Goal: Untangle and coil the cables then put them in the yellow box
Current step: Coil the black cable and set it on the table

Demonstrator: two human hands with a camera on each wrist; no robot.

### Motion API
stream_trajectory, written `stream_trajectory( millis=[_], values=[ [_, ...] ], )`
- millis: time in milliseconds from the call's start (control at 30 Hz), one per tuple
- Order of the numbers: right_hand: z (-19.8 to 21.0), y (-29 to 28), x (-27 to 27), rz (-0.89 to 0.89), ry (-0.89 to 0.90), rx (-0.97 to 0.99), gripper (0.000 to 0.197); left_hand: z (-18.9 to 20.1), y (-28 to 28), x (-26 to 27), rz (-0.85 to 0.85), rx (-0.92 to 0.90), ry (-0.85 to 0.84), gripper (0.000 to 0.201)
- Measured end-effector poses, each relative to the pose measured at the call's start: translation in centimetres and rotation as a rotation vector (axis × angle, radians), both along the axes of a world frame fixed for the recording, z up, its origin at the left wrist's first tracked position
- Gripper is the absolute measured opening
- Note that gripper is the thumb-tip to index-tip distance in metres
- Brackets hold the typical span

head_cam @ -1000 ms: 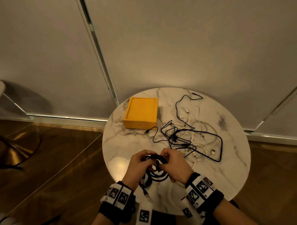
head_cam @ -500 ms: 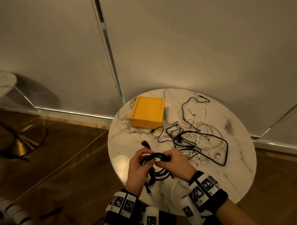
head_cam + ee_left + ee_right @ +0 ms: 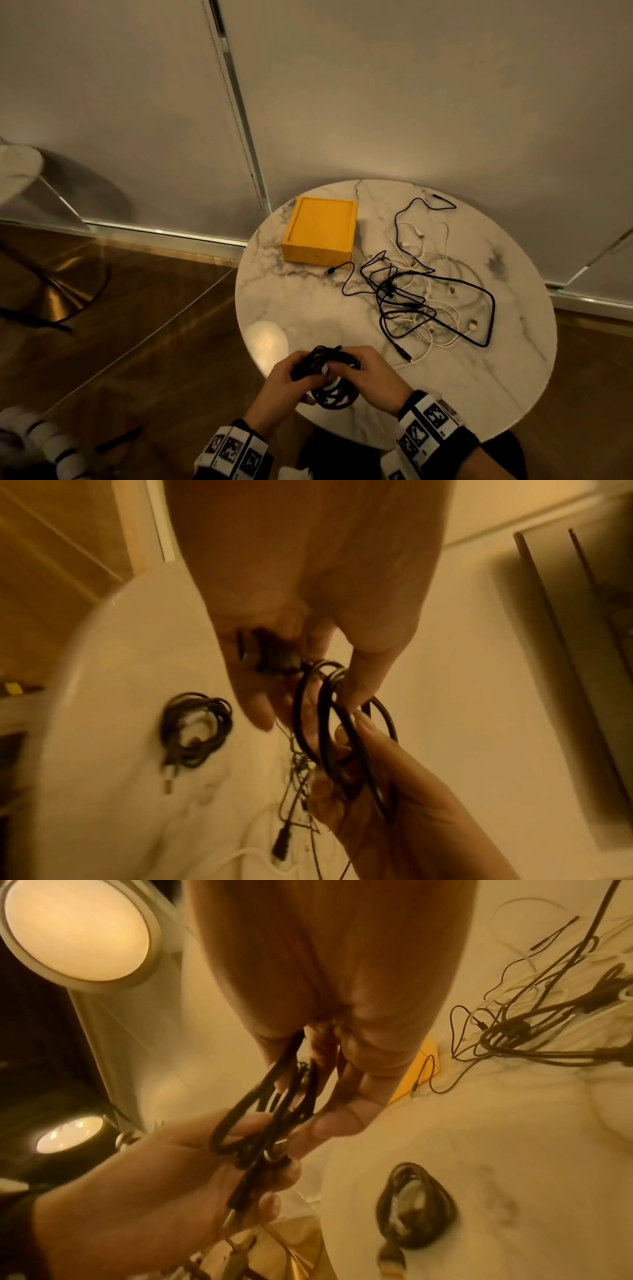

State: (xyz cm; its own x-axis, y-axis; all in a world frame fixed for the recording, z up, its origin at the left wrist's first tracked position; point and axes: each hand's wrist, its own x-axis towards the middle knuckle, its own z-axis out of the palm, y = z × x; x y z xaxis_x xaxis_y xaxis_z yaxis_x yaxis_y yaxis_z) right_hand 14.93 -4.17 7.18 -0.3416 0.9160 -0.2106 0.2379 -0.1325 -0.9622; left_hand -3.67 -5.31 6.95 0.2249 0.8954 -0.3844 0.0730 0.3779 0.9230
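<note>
Both hands hold a coil of black cable (image 3: pixel 325 359) over the near edge of the round marble table (image 3: pixel 479 394). My left hand (image 3: pixel 291 373) pinches the coil's plug end (image 3: pixel 270 656), and the loops (image 3: pixel 308 710) hang between its fingers. My right hand (image 3: pixel 363 370) grips the other side of the loops (image 3: pixel 274 1096). A second coiled black cable (image 3: pixel 335 397) lies on the table just under the hands. The yellow box (image 3: pixel 320 236) stands open at the table's far left. A tangle of black and white cables (image 3: pixel 421 291) lies to its right.
The table stands against a pale wall (image 3: pixel 411 102). Wooden floor (image 3: pixel 137 325) lies to the left, with a gold pedestal base (image 3: pixel 61 301) on it. A bright lamp reflection (image 3: pixel 265 342) shows on the marble left of the hands.
The plug end that stuck up above my left hand has been drawn into the bundle. The loops are gathered tighter between both hands. The camera view has shifted slightly.
</note>
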Motion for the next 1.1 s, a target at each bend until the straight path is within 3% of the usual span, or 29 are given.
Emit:
stream_trajectory(
  millis=[67,233,400,467,633,900,1100],
  values=[
    [-0.7,-0.7,-0.2,0.032,-0.047,-0.041,0.012,-0.6,-0.8,-0.5,-0.033,-0.078,-0.041,0.045],
    [-0.8,-0.6,-1.3,-0.109,0.12,-0.214,0.021,-0.9,-1.3,-0.1,0.198,-0.17,-0.317,0.035],
    [-0.5,0.1,-2.0,-0.197,0.186,-0.218,0.036,-0.9,-0.3,0.9,0.306,-0.164,-0.428,0.041],
    [-0.2,0.2,-2.0,-0.189,0.218,-0.232,0.04,-0.7,0.2,0.7,0.326,-0.124,-0.393,0.04],
    [-0.2,0.2,-1.1,-0.165,0.301,-0.346,0.029,0.2,0.9,-0.5,0.135,0.078,-0.008,0.035],
    [0.2,1.1,-1.1,-0.149,0.285,-0.329,0.026,0.9,1.0,-0.9,0.133,0.077,0.006,0.03],
    [2.3,1.7,-1.2,0.041,0.099,-0.215,0.03,1.6,0.5,-0.4,0.028,0.222,0.107,0.034]
  ],
)
